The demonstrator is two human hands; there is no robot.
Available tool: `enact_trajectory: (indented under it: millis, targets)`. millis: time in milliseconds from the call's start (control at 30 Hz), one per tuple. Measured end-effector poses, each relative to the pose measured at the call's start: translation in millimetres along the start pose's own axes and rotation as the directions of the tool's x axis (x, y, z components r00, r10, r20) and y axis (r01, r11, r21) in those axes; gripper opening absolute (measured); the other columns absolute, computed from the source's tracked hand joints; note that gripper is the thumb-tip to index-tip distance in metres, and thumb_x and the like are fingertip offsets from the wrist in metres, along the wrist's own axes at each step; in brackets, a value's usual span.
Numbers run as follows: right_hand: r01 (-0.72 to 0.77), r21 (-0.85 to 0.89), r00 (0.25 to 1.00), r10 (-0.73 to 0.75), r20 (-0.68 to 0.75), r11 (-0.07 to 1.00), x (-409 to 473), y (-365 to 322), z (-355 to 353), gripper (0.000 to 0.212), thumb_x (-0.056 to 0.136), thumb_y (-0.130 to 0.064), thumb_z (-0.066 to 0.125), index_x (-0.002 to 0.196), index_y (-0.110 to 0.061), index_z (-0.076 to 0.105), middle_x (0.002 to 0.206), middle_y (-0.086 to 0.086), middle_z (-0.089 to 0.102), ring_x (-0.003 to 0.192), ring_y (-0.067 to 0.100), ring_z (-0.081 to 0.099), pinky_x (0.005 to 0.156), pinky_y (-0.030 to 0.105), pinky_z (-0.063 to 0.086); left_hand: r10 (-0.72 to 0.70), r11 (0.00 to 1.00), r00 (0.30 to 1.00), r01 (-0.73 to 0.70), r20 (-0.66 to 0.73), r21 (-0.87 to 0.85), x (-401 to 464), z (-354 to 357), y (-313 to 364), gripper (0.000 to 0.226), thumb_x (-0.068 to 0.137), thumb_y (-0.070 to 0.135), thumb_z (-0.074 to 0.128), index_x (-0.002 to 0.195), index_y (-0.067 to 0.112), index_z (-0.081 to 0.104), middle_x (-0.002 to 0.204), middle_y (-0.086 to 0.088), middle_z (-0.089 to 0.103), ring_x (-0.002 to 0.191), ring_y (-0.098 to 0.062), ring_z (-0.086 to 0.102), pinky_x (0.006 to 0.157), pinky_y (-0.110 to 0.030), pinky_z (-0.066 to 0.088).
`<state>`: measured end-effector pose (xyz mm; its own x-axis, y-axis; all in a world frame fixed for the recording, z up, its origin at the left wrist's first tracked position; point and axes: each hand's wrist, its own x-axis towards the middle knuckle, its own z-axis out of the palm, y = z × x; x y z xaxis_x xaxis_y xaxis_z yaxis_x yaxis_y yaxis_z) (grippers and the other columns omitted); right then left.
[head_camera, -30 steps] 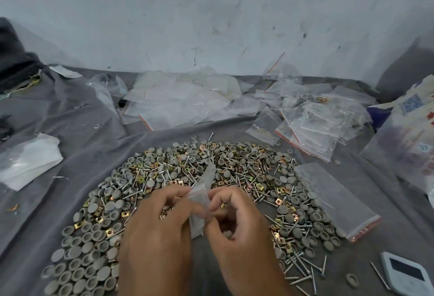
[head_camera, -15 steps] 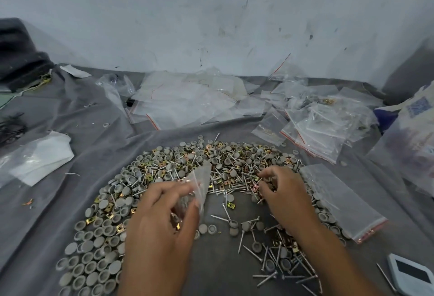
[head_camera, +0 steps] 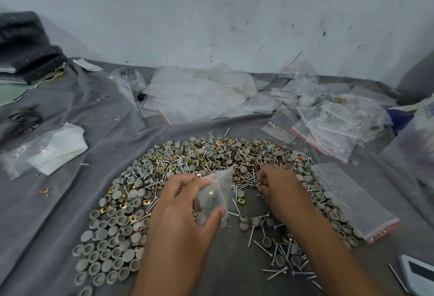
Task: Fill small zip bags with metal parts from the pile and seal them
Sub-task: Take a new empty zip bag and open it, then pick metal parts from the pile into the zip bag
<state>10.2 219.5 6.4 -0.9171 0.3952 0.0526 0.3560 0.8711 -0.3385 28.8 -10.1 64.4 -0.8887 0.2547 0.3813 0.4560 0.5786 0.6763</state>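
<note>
left hand (head_camera: pixel 185 216) is pinching the bag (head_camera: pixel 215 198) mouth-up; right hand (head_camera: pixel 277 184) is pinching nails (head_camera: pixel 260 181) from the pile (head_camera: pixel 187 154); feeding them points-first is advisable.

We see a grey cloth (head_camera: pixel 54 213) under everything, creased and plain. The pile (head_camera: pixel 187 154) mixes dull grey round caps (head_camera: pixel 106 261), silver nails (head_camera: pixel 277 272) and brassy gold square clips (head_camera: pixel 242 200). The zip bag (head_camera: pixel 215 198) in the left hand (head_camera: pixel 180 225) is clear with a red strip along its mouth; gold glints show through it. A flat clear bag (head_camera: pixel 352 201) at right ends in a reddish-orange strip. Behind, clear bags (head_camera: pixel 199 93) carry thin red lines. The wall (head_camera: pixel 211 14) is pale bluish white, flecked with dark marks. A black bundle (head_camera: pixel 25 44) sits far left.
</note>
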Motion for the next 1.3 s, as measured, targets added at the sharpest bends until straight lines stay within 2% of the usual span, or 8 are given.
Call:
enact_trajectory:
  millis: [200,267,433,567,700,933,1133,1300]
  targets:
    - [-0.05,0.199,0.998,0.057,-0.03,0.979,-11,0,-7,0.006,0.1,-0.024,0.058,0.102,-0.029,0.06,0.096,-0.008,0.065,0.081,0.014,0.064,0.075,0.037,0.055,0.062,0.997,0.998,-0.063,0.022,0.042,0,6,-1,0.045,0.067,0.011,0.089,0.108,0.017,0.071,0.099,0.018,0.046,0.099,0.013,0.047,0.085,0.006,0.028]
    - [-0.055,0.378,0.997,0.074,-0.035,0.924,-13,-3,-21,0.004,0.101,-0.027,0.058,0.101,-0.03,0.062,0.094,-0.01,0.066,0.076,0.005,0.063,0.066,0.023,0.05,0.072,0.996,0.997,-0.073,0.036,0.053,-1,8,-2,0.047,0.065,0.011,0.09,0.108,0.017,0.071,0.101,0.014,0.048,0.101,0.014,0.046,0.084,0.008,0.027]
    - [0.064,0.892,0.996,-0.078,-0.033,0.447,-40,-34,-65,0.009,0.095,-0.022,0.067,0.091,-0.03,0.069,0.078,-0.011,0.07,0.059,-0.003,0.056,0.062,0.018,0.044,0.098,0.995,0.995,-0.098,-0.005,0.035,-2,14,-2,0.046,0.061,0.011,0.092,0.103,0.015,0.072,0.1,0.011,0.05,0.1,0.006,0.048,0.081,0.008,0.029]
    - [0.415,0.754,0.9,-0.352,-0.258,0.51,-73,-65,-71,0.004,0.087,-0.03,0.067,0.091,-0.03,0.066,0.081,-0.007,0.068,0.063,0.015,0.058,0.055,0.032,0.049,0.081,0.997,0.997,-0.081,-0.014,-0.007,0,12,-1,0.034,0.07,0.026,0.085,0.1,0.023,0.071,0.099,0.017,0.051,0.084,0.007,0.052,0.073,0.002,0.035]
    - [0.588,0.572,0.806,-0.469,-0.361,0.571,-86,-73,-66,0.006,0.087,-0.025,0.067,0.092,-0.029,0.066,0.086,-0.014,0.067,0.073,0.01,0.062,0.062,0.018,0.045,0.061,0.998,0.997,-0.061,0.047,-0.01,-1,5,3,0.027,0.074,0.049,0.059,0.094,0.033,0.069,0.1,0.019,0.055,0.089,0.007,0.054,0.072,-0.005,0.038]
    - [0.698,0.18,0.69,-0.584,-0.428,0.693,-82,-68,-51,0.006,0.084,-0.014,0.069,0.09,-0.016,0.069,0.09,-0.015,0.062,0.083,0.0,0.051,0.077,0.011,0.042,0.046,0.999,0.999,-0.046,0.022,0.011,-2,3,-1,0.033,0.074,0.026,0.081,0.106,0.022,0.071,0.104,0.013,0.057,0.073,0.002,0.052,0.07,-0.007,0.039]
    - [0.648,0.015,0.716,-0.602,-0.353,0.762,-85,-68,-45,0.007,0.091,-0.019,0.071,0.097,-0.017,0.072,0.094,-0.004,0.069,0.089,0.02,0.06,0.075,0.034,0.052,0.059,0.996,0.998,-0.06,0.03,0.059,-7,5,-1,0.039,0.079,0.03,0.078,0.115,0.022,0.068,0.11,0.011,0.054,0.079,-0.004,0.053,0.068,-0.03,0.055]
    - [0.578,0.123,0.794,-0.522,-0.312,0.806,-84,-65,-46,0.022,0.079,-0.021,0.083,0.098,-0.016,0.075,0.093,-0.005,0.071,0.084,0.013,0.061,0.073,0.029,0.052,0.058,0.993,0.996,-0.065,0.074,0.095,-8,10,4,0.029,0.083,0.03,0.07,0.112,0.029,0.065,0.109,0.014,0.051,0.07,-0.008,0.051,0.064,-0.035,0.054]
